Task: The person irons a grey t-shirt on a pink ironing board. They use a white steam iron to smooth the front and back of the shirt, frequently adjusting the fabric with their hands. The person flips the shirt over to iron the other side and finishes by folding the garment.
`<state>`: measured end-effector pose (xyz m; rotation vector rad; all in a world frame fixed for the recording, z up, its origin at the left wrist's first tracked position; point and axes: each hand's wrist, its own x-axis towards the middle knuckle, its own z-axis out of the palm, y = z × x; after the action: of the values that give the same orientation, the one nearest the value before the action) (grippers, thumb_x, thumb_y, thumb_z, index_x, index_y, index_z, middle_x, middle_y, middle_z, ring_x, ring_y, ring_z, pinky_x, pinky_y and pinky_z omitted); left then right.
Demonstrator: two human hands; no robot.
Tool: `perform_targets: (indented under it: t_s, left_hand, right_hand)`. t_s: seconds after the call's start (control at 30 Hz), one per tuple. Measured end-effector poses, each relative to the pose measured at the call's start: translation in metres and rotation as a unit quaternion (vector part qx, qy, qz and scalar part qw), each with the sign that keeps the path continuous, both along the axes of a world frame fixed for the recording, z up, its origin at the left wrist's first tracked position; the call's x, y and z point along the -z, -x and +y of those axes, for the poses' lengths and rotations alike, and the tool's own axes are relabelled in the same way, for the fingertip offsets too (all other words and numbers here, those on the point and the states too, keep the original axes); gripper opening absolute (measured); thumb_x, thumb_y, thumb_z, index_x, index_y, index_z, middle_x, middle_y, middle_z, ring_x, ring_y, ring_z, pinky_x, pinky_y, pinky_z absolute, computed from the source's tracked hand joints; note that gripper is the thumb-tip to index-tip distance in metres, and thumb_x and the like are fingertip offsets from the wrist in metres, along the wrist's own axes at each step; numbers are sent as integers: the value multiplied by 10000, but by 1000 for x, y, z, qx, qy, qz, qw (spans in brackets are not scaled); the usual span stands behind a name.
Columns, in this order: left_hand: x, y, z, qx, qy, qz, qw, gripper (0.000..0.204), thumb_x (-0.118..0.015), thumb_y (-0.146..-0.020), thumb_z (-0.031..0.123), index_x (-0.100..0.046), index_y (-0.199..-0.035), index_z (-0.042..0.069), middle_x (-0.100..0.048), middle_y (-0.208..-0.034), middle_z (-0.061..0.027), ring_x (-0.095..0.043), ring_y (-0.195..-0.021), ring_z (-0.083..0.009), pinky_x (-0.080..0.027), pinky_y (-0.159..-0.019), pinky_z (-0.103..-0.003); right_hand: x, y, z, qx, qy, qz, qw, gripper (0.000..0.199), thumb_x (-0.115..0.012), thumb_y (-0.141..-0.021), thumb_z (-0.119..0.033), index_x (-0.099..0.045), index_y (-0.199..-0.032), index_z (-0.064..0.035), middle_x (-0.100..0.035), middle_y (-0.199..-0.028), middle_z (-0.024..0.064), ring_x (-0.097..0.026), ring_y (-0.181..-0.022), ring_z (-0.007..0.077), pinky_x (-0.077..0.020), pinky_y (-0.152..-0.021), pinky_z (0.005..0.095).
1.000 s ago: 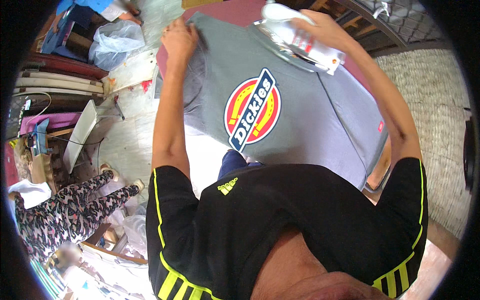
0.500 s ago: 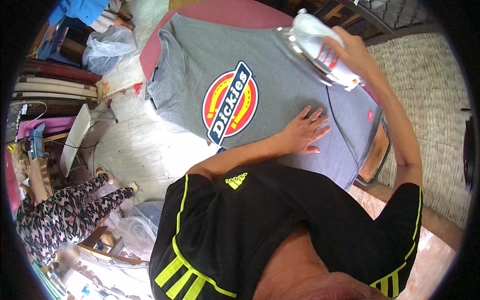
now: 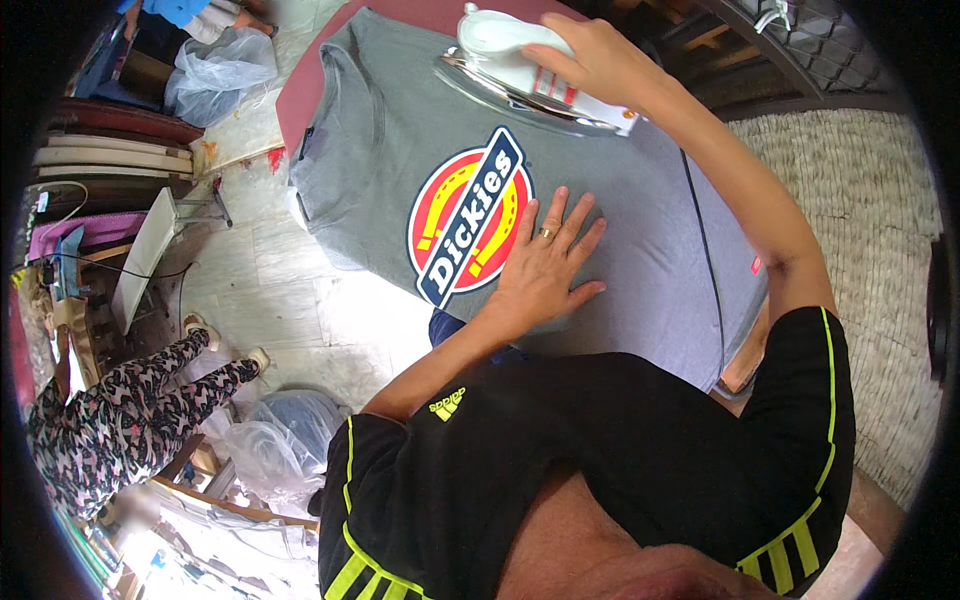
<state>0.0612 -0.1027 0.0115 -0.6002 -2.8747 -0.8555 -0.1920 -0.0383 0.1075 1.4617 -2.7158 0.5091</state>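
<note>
A grey T-shirt (image 3: 610, 240) with a red, yellow and navy print lies spread over a board with a dark red cover (image 3: 305, 95). My right hand (image 3: 590, 60) is closed round the handle of a white clothes iron (image 3: 500, 40), whose shiny metal base rests along the shirt's far side, beyond the print. Flat on the fabric, just right of the print, lies my left hand (image 3: 550, 255), fingers spread, a ring on one of them. The iron's dark cord (image 3: 710, 260) runs down across the right part of the shirt.
At the left, a person in patterned clothes (image 3: 130, 410) is near clear plastic bags (image 3: 280, 440). Another person in blue (image 3: 165, 10) is at the top left by a plastic bag (image 3: 220, 75). Stacked boards (image 3: 110, 155) line the left; a woven mat (image 3: 840, 200) covers the right.
The iron has moved left over the shirt with my right hand on it. My left hand has shifted left, close to the print.
</note>
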Motion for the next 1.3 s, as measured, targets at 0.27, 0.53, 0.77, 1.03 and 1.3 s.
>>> perform_targets:
  t_s: [0.27, 0.53, 0.77, 1.03, 1.3]
  left_hand:
    - [-1, 2, 1, -4, 13, -1, 1000, 767, -620, -864, 589, -446, -1470, 153, -263, -1603, -129, -179, -1493, -380, -160, -1174, -584]
    - [-1, -1, -5, 5, -9, -5, 1000, 749, -641, -865, 552, -459, -1456, 129, -284, -1590, -135, -189, -1488, -385, -139, -1177, -588]
    - [5, -2, -26, 48, -141, 53, 987, 663, -762, -803, 369, -531, -1355, 82, -406, -1498, -152, -329, -1428, -382, -298, -1107, -580]
    - [-6, 49, -169, -195, -120, 205, 951, 190, -706, -828, 159, -669, -983, 56, -636, -1065, -117, -571, -965, -326, -422, -810, -451]
    - [22, 159, -292, -401, -41, 210, 891, 234, -685, -836, 227, -646, -987, 53, -629, -999, -160, -604, -950, -375, -487, -792, -496]
  right_hand:
    - [-8, 5, 1, -22, -13, -14, 1000, 414, -581, -986, -397, -614, -1044, 12, -677, -849, 245, -693, -704, 337, -520, -605, 364]
    - [-14, -7, -66, 38, 8, -35, 999, 462, -562, -970, -410, -604, -1009, 48, -658, -881, 306, -659, -801, 447, -504, -696, 498]
    - [-14, -7, -138, 60, 64, -81, 993, 482, -555, -956, -414, -605, -988, 63, -651, -893, 336, -649, -861, 487, -494, -739, 553]
    - [14, 10, -147, 77, 66, -26, 994, 482, -558, -976, -436, -620, -1070, 33, -678, -874, 280, -683, -796, 421, -522, -696, 478]
    - [8, 11, -184, 120, 43, -1, 992, 506, -542, -984, -468, -608, -1030, 31, -666, -870, 300, -676, -817, 436, -514, -724, 491]
